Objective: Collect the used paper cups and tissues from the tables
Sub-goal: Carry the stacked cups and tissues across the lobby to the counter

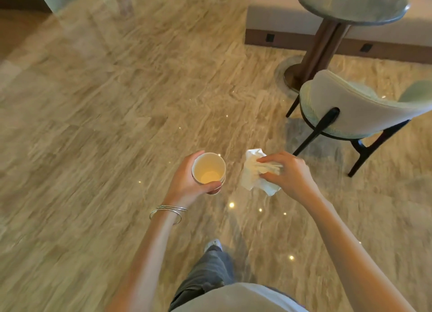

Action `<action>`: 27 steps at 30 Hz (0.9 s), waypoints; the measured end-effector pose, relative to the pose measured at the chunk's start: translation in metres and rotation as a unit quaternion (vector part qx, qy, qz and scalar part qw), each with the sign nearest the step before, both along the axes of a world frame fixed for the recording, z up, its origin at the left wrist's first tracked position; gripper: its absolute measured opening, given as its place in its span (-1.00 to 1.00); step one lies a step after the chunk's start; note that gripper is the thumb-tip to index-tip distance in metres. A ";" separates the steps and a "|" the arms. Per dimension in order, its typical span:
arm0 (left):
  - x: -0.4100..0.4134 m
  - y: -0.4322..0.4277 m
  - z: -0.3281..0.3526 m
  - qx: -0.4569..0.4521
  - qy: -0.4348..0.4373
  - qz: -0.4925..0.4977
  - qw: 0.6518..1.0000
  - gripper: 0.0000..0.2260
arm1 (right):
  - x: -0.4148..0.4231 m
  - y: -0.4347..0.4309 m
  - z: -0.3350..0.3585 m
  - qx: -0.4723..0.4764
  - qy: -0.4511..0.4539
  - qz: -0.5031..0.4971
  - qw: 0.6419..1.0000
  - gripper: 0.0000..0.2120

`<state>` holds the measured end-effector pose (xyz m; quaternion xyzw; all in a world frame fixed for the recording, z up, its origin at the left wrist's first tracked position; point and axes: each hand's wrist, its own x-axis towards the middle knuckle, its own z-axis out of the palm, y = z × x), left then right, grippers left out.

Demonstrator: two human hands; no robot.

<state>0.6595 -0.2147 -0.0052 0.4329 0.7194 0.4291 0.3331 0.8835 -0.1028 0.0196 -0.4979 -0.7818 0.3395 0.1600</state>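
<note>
Left hand (184,182) grips cup (208,169), right hand (291,175) tissues (251,176)

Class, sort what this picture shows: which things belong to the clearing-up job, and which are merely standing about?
Job: paper cup, held by the left hand; crumpled tissue, gripped by the right hand.
Standing about: round table; chair; floor.
</note>
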 end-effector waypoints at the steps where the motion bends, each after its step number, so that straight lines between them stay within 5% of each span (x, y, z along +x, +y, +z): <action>1: -0.012 0.014 0.001 0.001 0.000 -0.005 1.000 -0.26 | -0.012 0.013 0.001 0.000 0.004 -0.006 1.000 -0.71; 14: -0.124 0.169 -0.016 0.000 0.026 -0.005 1.000 -0.24 | -0.120 0.172 -0.021 -0.016 0.023 -0.007 1.000 -0.72; 27: -0.203 0.407 -0.001 0.016 0.000 0.029 0.999 -0.28 | -0.210 0.424 -0.003 -0.028 0.006 0.015 0.999 -0.70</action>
